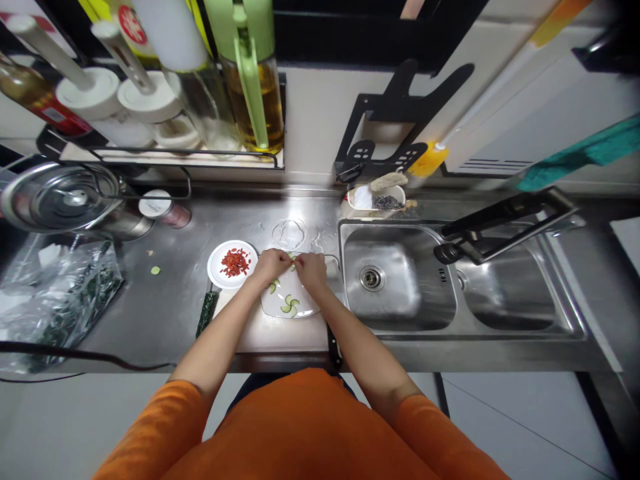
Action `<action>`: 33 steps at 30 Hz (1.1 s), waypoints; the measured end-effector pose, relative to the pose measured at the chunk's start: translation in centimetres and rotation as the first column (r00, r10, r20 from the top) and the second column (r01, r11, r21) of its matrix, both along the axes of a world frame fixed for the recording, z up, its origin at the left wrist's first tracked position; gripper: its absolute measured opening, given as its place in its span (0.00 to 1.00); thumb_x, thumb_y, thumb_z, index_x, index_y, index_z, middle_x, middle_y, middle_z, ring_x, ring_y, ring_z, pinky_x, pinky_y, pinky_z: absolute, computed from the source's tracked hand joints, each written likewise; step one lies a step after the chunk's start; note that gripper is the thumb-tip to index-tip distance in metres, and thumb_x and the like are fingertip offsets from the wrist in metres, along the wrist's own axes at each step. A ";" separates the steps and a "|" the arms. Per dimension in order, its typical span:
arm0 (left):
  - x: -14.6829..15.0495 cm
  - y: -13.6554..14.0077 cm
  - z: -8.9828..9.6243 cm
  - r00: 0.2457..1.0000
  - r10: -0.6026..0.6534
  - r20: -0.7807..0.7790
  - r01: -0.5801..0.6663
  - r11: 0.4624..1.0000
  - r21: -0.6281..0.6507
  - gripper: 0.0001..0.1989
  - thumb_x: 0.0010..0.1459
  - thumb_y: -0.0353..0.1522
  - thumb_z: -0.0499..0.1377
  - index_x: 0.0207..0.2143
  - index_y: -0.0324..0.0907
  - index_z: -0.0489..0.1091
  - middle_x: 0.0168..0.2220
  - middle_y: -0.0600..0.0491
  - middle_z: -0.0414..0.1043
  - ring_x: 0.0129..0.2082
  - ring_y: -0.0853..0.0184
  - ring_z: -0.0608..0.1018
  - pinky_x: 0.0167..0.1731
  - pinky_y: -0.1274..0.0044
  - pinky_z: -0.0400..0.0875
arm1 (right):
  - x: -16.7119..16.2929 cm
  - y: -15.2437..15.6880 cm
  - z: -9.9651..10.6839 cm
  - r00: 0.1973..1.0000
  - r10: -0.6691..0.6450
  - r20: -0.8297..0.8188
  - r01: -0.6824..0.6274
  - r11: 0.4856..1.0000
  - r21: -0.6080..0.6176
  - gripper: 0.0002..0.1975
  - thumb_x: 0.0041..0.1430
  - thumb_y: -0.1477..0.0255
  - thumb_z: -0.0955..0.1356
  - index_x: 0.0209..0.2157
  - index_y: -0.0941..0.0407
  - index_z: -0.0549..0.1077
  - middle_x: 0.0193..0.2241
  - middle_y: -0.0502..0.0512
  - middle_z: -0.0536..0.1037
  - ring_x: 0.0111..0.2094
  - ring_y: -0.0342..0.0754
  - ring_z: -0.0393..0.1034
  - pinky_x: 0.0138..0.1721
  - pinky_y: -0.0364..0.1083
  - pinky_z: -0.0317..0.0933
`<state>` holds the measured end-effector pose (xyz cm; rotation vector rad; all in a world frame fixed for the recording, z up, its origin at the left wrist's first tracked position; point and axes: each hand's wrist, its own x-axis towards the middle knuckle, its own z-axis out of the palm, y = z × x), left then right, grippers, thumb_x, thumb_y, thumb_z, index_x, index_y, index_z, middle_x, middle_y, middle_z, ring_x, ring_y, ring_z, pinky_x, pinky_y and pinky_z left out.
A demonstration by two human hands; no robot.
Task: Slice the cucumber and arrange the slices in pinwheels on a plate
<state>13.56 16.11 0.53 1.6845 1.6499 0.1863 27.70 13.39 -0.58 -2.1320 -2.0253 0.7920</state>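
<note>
A white plate with a thin dark rim [273, 311] rests on a pale cutting board [250, 339]. Cucumber slices [289, 306] are fanned out near its front edge, and more cucumber pieces [274, 286] lie at its left side. Over the plate's far edge my left hand [271, 267] and my right hand [312, 273] meet, fingers pinched together around small green cucumber slices [293, 256]. The fingertips partly hide these slices. Left of the plate, a small white dish [214, 268] holds chopped red pieces [235, 263].
A piece of cucumber [207, 312] lies left of the board, and a black-handled knife [335, 348] on its right. The double sink [400, 277] is to the right. A plastic bag of greens [75, 300], a lidded pot [70, 197] and a jar [165, 208] stand left.
</note>
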 end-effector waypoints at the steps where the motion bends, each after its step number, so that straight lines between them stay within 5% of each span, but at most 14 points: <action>1: 0.0 0.0 0.0 1.000 0.004 0.003 -0.004 1.000 0.001 0.11 0.48 0.35 0.56 0.25 0.40 0.76 0.23 0.53 0.74 0.28 0.68 0.74 0.31 0.80 0.64 | 0.0 0.0 0.0 1.000 -0.004 0.002 0.004 1.000 0.003 0.13 0.62 0.69 0.60 0.37 0.52 0.76 0.37 0.56 0.75 0.42 0.53 0.59 0.37 0.46 0.50; 33: -0.1 0.4 -0.1 1.000 0.029 0.006 -0.029 0.999 -0.032 0.10 0.48 0.34 0.57 0.25 0.40 0.76 0.22 0.53 0.74 0.29 0.67 0.74 0.31 0.80 0.65 | -0.6 -0.3 0.0 1.000 0.006 0.012 -0.006 1.000 -0.010 0.13 0.62 0.68 0.59 0.41 0.51 0.74 0.40 0.56 0.73 0.46 0.54 0.56 0.38 0.47 0.51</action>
